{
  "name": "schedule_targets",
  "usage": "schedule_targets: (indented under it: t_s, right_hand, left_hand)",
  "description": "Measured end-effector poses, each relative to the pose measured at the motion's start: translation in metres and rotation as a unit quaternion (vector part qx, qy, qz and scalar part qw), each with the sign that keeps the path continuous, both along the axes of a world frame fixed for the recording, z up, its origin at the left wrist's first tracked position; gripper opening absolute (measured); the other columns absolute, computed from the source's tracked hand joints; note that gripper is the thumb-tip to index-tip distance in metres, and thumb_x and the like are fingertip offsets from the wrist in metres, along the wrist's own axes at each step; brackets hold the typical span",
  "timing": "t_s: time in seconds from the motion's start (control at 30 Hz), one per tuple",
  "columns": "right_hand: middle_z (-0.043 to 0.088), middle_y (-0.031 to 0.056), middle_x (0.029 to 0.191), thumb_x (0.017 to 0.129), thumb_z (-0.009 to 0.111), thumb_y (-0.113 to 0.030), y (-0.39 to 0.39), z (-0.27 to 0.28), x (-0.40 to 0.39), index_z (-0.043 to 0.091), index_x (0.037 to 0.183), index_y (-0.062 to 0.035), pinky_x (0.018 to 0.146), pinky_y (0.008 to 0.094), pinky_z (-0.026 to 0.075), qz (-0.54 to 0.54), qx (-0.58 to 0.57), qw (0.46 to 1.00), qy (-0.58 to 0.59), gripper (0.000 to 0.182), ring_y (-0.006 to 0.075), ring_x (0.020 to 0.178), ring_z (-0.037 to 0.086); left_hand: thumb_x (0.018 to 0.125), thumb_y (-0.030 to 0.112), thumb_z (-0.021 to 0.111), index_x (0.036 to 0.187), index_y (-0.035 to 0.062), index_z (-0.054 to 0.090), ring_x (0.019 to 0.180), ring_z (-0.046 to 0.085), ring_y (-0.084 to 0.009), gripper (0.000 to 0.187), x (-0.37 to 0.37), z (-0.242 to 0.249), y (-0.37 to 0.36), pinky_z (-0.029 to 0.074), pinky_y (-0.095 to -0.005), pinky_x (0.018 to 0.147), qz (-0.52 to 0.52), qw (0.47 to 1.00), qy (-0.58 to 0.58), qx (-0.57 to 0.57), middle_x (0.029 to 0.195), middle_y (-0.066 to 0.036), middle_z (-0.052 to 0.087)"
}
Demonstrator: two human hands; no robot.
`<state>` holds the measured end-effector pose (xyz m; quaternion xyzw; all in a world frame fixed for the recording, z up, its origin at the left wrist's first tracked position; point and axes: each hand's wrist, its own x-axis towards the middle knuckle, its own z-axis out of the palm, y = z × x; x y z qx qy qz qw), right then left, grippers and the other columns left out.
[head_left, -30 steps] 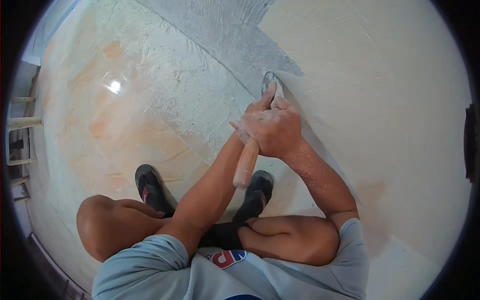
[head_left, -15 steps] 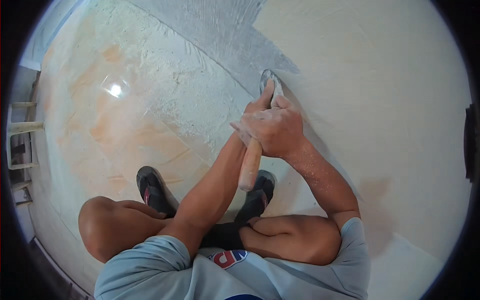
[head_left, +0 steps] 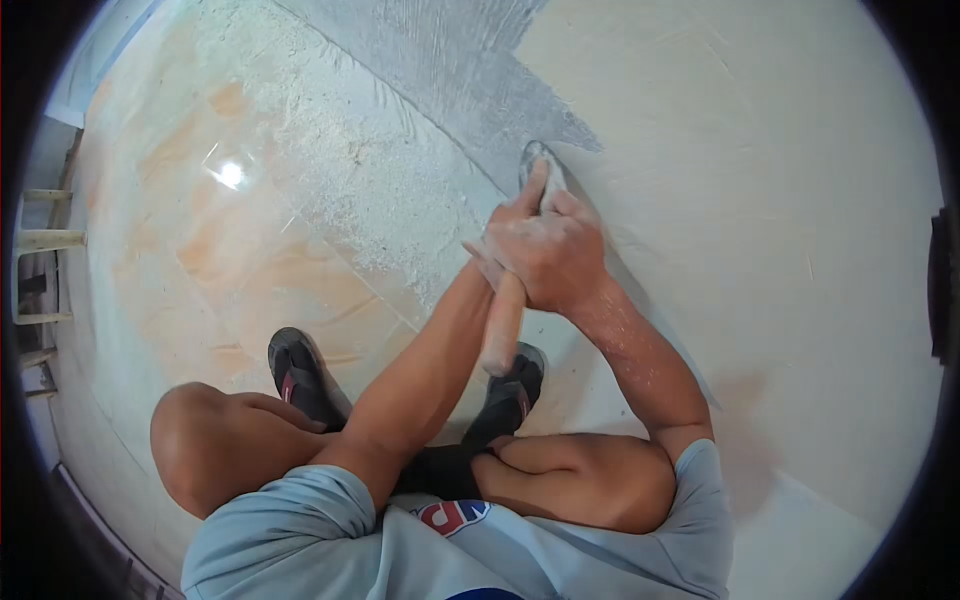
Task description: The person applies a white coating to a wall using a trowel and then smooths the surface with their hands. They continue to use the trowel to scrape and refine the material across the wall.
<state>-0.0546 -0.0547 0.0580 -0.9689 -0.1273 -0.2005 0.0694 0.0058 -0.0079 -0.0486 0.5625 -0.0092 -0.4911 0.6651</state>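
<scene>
My right hand (head_left: 555, 250) is closed round a tool with a pale wooden handle (head_left: 503, 330) and a dusty metal blade (head_left: 533, 158). My left hand (head_left: 512, 215) is closed at the same tool, partly hidden by my right hand, and a finger extends along the blade. White powder coats the knuckles. The blade lies against a pale smooth surface (head_left: 760, 180), near the jagged lower tip of a grey, streaked patch (head_left: 440, 50). How the blade's edge meets the surface is hidden.
A glossy tiled floor (head_left: 260, 260), with orange-tan smears and white powder (head_left: 350, 200), spreads at the left. My dark shoes (head_left: 295, 370) rest on it below my hands. A pale slatted frame (head_left: 50, 240) stands at the far left edge.
The handle's lower end has shifted slightly up. The hands and blade stay in nearly the same place, while the whole view has moved slightly.
</scene>
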Motion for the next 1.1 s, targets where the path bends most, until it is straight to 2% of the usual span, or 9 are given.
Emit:
schedule_targets:
  t_s: [0.33,0.47,0.57,0.6,0.73,0.8,0.87,0.97,1.1]
  right_hand:
    - [0.057,0.0006,0.058,0.083,0.078,-0.036,-0.001,0.015,-0.01,0.061,0.066,-0.02,0.061,0.036,0.04,-0.027,-0.028,0.999,0.012,0.028,0.0227,0.052,0.051]
    - [0.052,0.0007,0.055,0.083,0.078,-0.034,-0.004,-0.003,0.0,0.061,0.067,-0.019,0.063,0.0362,0.039,0.045,0.006,0.999,-0.015,0.027,0.023,0.05,0.05]
    - [0.049,0.0001,0.056,0.082,0.079,-0.026,-0.002,0.023,-0.009,0.051,0.062,-0.0192,0.062,0.0354,0.035,0.005,-0.016,1.0,-0.008,0.035,0.0201,0.049,0.049]
    - [0.052,0.0007,0.057,0.082,0.079,-0.026,-0.002,0.03,-0.011,0.055,0.063,-0.0191,0.063,0.0357,0.036,0.004,-0.019,1.0,0.025,0.031,0.0208,0.05,0.051]
    - [0.051,0.0001,0.056,0.083,0.08,-0.022,-0.005,0.009,0.006,0.054,0.062,-0.0177,0.06,0.0344,0.035,0.048,-0.008,0.999,-0.007,0.034,0.0213,0.047,0.049]
    - [0.051,0.0004,0.056,0.083,0.08,-0.021,0.0,0.026,0.0,0.055,0.062,-0.0179,0.06,0.0346,0.035,0.045,-0.003,0.999,0.001,0.032,0.0213,0.047,0.049]
    - [0.051,0.0013,0.056,0.084,0.079,-0.021,0.0,0.036,-0.008,0.055,0.062,-0.0184,0.06,0.0356,0.036,0.015,-0.017,1.0,0.002,0.033,0.0212,0.047,0.049]
    - [0.049,0.0018,0.056,0.084,0.079,-0.02,0.001,0.017,-0.003,0.052,0.061,-0.0179,0.059,0.0357,0.035,0.033,-0.04,0.999,-0.013,0.035,0.0216,0.046,0.047]
    - [0.051,0.0025,0.056,0.085,0.076,-0.03,-0.009,0.009,-0.006,0.053,0.063,-0.018,0.061,0.0382,0.036,0.036,-0.034,0.999,0.003,0.034,0.0232,0.049,0.048]
  left_hand:
    - [0.101,0.063,0.057,0.106,0.0073,0.074,0.073,0.052,-0.0135,0.058,-0.003,-0.004,-0.007,0.046,-0.0359,0.066,-0.024,0.999,-0.036,-0.001,0.078,-0.007,0.06]
    - [0.102,0.063,0.055,0.122,0.0131,0.071,0.067,0.054,-0.0149,0.056,-0.02,-0.008,-0.006,0.045,-0.0368,0.061,0.109,0.974,-0.176,-0.09,0.078,-0.007,0.062]
    - [0.094,0.062,0.07,0.089,0.0007,0.07,0.07,0.058,-0.0119,0.062,-0.012,0.038,0.0,0.047,-0.0323,0.059,0.107,0.99,0.057,-0.078,0.073,-0.004,0.062]
    - [0.088,0.063,0.076,0.074,0.0045,0.066,0.069,0.058,-0.0109,0.061,-0.014,0.036,-0.004,0.048,-0.0323,0.058,0.121,0.99,-0.026,-0.063,0.071,-0.004,0.063]
    - [0.084,0.069,0.076,0.071,0.0015,0.068,0.068,0.06,-0.0116,0.069,-0.009,0.039,0.003,0.049,-0.0349,0.058,0.196,0.966,0.038,-0.163,0.072,-0.006,0.065]
    - [0.1,0.05,0.065,0.143,0.0216,0.062,0.072,0.064,-0.0168,0.052,-0.007,0.012,-0.004,0.047,-0.0347,0.062,0.032,0.999,-0.012,0.006,0.092,-0.004,0.073]
    - [0.101,0.055,0.063,0.143,0.0242,0.062,0.071,0.062,-0.0148,0.052,-0.001,0.016,-0.014,0.045,-0.0344,0.06,0.046,0.994,0.098,0.033,0.09,-0.001,0.072]
    - [0.078,0.074,0.078,0.084,-0.0122,0.07,0.075,0.063,-0.0142,0.087,-0.009,-0.003,-0.008,0.051,-0.0336,0.061,0.084,0.994,-0.049,-0.041,0.079,-0.014,0.069]
    - [0.081,0.072,0.077,0.075,-0.0056,0.069,0.069,0.061,-0.0126,0.078,-0.008,0.022,-0.006,0.049,-0.0331,0.059,0.136,0.978,0.121,-0.103,0.071,-0.006,0.065]
